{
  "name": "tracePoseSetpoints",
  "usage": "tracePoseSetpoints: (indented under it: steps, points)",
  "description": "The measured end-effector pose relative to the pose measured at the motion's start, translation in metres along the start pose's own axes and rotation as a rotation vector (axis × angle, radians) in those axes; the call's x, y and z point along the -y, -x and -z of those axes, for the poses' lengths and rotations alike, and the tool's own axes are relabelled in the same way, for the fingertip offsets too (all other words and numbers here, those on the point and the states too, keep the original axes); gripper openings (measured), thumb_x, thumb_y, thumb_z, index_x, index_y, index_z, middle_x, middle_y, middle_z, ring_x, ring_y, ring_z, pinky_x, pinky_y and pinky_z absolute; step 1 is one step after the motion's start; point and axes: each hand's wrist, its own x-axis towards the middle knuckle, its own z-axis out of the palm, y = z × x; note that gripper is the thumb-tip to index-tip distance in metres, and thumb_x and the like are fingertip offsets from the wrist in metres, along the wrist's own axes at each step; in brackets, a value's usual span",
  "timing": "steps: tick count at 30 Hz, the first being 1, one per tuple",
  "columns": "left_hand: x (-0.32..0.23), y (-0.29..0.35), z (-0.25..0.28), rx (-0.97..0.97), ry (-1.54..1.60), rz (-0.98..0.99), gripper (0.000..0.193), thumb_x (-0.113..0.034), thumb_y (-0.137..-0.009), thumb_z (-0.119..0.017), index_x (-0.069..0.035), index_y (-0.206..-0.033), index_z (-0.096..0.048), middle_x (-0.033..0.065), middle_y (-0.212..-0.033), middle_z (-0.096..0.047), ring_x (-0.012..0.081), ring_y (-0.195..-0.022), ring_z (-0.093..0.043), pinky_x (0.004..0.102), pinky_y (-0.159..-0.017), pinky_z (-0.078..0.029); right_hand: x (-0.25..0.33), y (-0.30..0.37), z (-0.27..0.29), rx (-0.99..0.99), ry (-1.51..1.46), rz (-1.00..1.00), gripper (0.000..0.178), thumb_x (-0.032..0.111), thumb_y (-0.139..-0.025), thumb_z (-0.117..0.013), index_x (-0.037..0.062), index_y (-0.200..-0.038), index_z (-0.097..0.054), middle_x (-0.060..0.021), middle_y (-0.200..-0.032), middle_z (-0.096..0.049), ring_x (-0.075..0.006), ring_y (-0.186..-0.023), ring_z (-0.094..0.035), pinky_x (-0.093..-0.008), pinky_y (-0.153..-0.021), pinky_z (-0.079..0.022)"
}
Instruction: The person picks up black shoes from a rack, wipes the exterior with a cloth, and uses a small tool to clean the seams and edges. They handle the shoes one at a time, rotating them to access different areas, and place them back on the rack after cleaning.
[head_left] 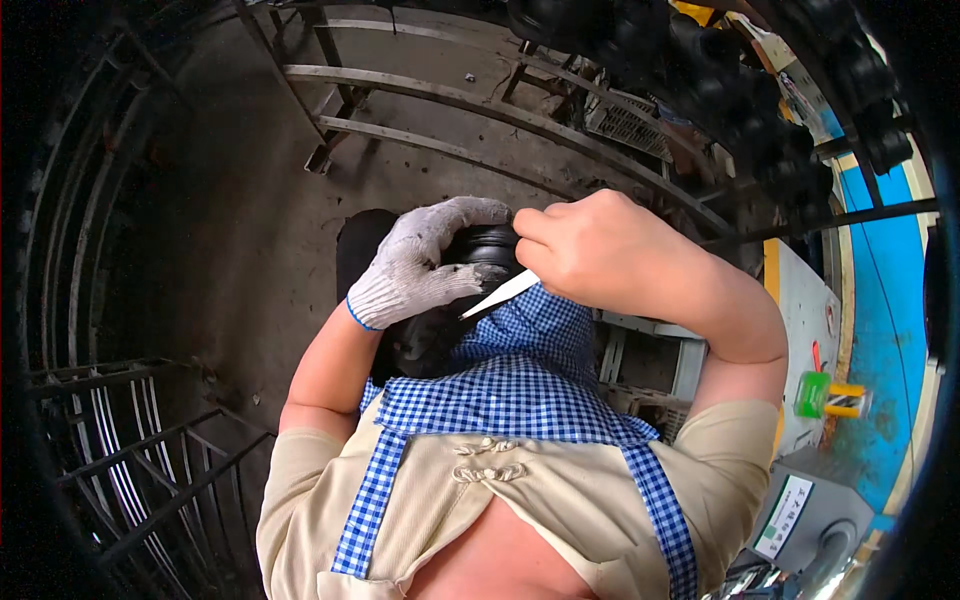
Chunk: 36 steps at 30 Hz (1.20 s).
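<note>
My left hand (415,255), in a pale knitted glove with a blue-edged cuff, is wrapped round a shiny black ribbed part (488,250) that looks like rubber. The part sits above my lap, over a blue checked apron (510,390). My bare right hand (585,245) is closed at the part's right side. A white, pointed, blade-like tool (503,294) sticks out from under its fingers, with the tip toward the lower left. Just below the glove lies a dark black shape (425,340) whose kind I cannot make out.
Metal frame rails (430,90) cross the floor ahead, with a plastic crate (628,125) behind them. Black parts (740,110) hang at upper right. A blue surface (890,300), a green-and-yellow container (830,395) and a grey machine box (815,510) stand at right; a dark rack (160,450) at left.
</note>
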Motion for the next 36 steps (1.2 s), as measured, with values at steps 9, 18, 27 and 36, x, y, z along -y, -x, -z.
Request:
tracePoseSetpoints:
  steps: [9,18,27,36]
  points:
    - [0.015,0.005,-0.001,0.052,0.388,0.085,0.065,-0.031,-0.072,-0.083,0.004,-0.122,-0.058,0.0094,-0.117,-0.062,0.017,-0.108,-0.059,0.0325,-0.098,-0.046,-0.015,0.007,-0.031,-0.202,-0.552,-0.131,0.013,0.005,-0.068,-0.066,0.0028,-0.076,-0.055,-0.0076,-0.076,-0.056,-0.0228,-0.067,-0.062,-0.035,-0.057,-0.051]
    - [0.004,0.007,0.021,-0.243,0.429,0.167,0.063,-0.015,-0.07,-0.08,0.001,-0.126,-0.055,0.0087,-0.118,-0.061,0.0183,-0.109,-0.059,0.0335,-0.098,-0.048,-0.002,0.02,-0.08,-0.514,-0.786,-0.298,0.013,0.002,-0.068,-0.063,0.0039,-0.077,-0.055,-0.0096,-0.077,-0.057,-0.0206,-0.065,-0.061,-0.0313,-0.055,-0.047]
    - [0.035,0.002,0.073,-1.04,0.835,0.083,0.059,-0.05,-0.092,-0.061,-0.003,-0.126,-0.056,0.0129,-0.115,-0.064,0.0264,-0.101,-0.065,0.0391,-0.086,-0.056,0.029,0.048,-0.155,-0.524,-0.765,-0.608,0.059,0.02,-0.079,-0.08,0.0095,-0.13,-0.052,-0.0103,-0.099,-0.069,-0.0174,-0.074,-0.069,-0.032,-0.059,-0.055]
    - [0.089,-0.002,0.064,-0.806,1.36,0.073,0.058,-0.056,-0.092,-0.055,-0.008,-0.123,-0.061,0.0121,-0.123,-0.065,0.029,-0.111,-0.062,0.0468,-0.098,-0.05,0.049,0.02,-0.161,-0.693,-0.47,-0.36,0.089,0.035,-0.076,-0.081,0.0136,-0.147,-0.032,-0.0242,-0.119,-0.062,-0.0333,-0.083,-0.071,-0.0362,-0.062,-0.06]
